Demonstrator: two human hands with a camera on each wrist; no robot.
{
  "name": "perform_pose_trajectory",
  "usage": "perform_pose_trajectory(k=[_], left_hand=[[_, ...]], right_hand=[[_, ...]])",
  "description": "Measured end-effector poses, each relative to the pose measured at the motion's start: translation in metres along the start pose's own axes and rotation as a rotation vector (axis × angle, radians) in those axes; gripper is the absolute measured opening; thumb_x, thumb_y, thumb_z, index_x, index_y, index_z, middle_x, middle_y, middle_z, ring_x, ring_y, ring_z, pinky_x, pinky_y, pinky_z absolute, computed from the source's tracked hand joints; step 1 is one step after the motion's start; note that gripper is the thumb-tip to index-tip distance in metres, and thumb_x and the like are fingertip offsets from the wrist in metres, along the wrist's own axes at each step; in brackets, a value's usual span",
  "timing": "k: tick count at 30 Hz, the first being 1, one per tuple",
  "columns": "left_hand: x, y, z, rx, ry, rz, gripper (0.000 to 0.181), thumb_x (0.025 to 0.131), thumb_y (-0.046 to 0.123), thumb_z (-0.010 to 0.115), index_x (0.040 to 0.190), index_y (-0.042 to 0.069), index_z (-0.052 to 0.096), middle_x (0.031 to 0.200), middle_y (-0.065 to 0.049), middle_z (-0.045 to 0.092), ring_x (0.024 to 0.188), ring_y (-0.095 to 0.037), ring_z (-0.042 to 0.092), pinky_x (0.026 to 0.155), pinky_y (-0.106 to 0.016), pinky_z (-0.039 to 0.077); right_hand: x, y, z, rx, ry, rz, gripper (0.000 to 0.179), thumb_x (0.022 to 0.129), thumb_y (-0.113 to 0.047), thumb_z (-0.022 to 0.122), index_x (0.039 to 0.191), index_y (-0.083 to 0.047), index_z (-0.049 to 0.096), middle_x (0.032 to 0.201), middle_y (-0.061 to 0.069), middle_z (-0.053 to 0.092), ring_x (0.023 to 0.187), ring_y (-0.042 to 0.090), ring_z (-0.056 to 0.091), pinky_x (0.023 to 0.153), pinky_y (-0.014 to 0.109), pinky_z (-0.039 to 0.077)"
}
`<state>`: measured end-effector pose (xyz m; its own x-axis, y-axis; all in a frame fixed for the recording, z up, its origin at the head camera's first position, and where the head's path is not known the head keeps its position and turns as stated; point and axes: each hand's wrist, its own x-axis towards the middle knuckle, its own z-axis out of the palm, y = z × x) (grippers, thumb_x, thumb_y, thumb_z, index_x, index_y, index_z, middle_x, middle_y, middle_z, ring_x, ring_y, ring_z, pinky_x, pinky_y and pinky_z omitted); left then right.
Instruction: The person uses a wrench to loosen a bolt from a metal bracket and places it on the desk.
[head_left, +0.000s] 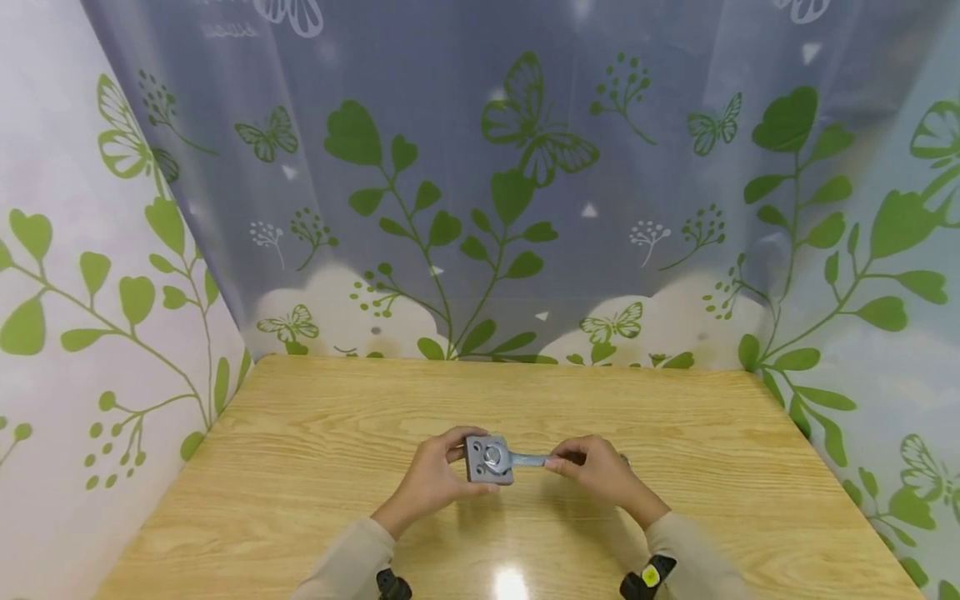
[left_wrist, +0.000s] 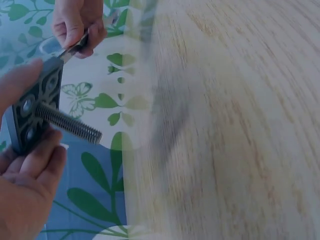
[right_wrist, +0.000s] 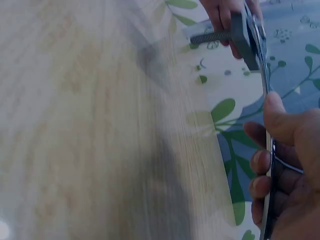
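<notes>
Over the table, my left hand (head_left: 429, 477) grips a grey square block (head_left: 476, 473) by its edges, fingers on the far side and thumb on the near side. A hex bolt (head_left: 492, 455) passes through the block. Its threaded shank (left_wrist: 70, 123) sticks out from the block's recessed underside, as the left wrist view shows. My right hand (head_left: 598, 472) holds the handle of a metal wrench (head_left: 529, 460), thumb against one face and fingers curled behind it. The wrench's ring end sits around the bolt head.
Beneath both hands lies a wood-grain table (head_left: 337, 408), with a bright light reflection near its front edge. A curtain (head_left: 450, 250) printed with leaves and butterflies stands behind the table, and similar printed sheets flank both sides.
</notes>
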<state>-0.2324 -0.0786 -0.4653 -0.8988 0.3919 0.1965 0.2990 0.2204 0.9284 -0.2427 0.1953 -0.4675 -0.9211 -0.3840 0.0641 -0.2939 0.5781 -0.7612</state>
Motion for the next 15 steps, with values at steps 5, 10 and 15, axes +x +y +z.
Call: perform_pose_trajectory(k=[5,10,15], left_hand=[[-0.001,0.004,-0.003,-0.026,-0.097,0.021,0.068,0.065,0.007,0.088,0.126,0.009,0.058,0.124,-0.008,0.062,0.110,-0.024,0.063,0.091,-0.035,0.054],[-0.001,0.006,-0.004,-0.045,-0.190,0.037,0.067,0.065,0.005,0.088,0.125,0.009,0.059,0.123,-0.007,0.062,0.108,-0.017,0.064,0.094,-0.034,0.052],[-0.001,0.007,-0.005,-0.072,-0.284,0.055,0.066,0.065,0.004,0.087,0.124,0.007,0.059,0.122,-0.007,0.062,0.107,-0.015,0.064,0.095,-0.033,0.052]], right_hand=[[0.013,0.005,-0.013,-0.018,-0.071,-0.093,0.020,0.090,-0.026,0.067,0.095,-0.008,0.071,0.084,0.000,0.067,0.065,0.008,0.053,0.056,0.023,0.048],[0.026,0.003,-0.024,-0.019,-0.152,-0.172,0.015,0.089,-0.025,0.068,0.092,-0.011,0.071,0.083,-0.001,0.067,0.063,0.008,0.052,0.056,0.023,0.046],[0.038,-0.003,-0.033,-0.037,-0.226,-0.278,0.012,0.087,-0.022,0.070,0.090,-0.011,0.071,0.085,-0.001,0.068,0.072,0.008,0.059,0.065,0.027,0.052]])
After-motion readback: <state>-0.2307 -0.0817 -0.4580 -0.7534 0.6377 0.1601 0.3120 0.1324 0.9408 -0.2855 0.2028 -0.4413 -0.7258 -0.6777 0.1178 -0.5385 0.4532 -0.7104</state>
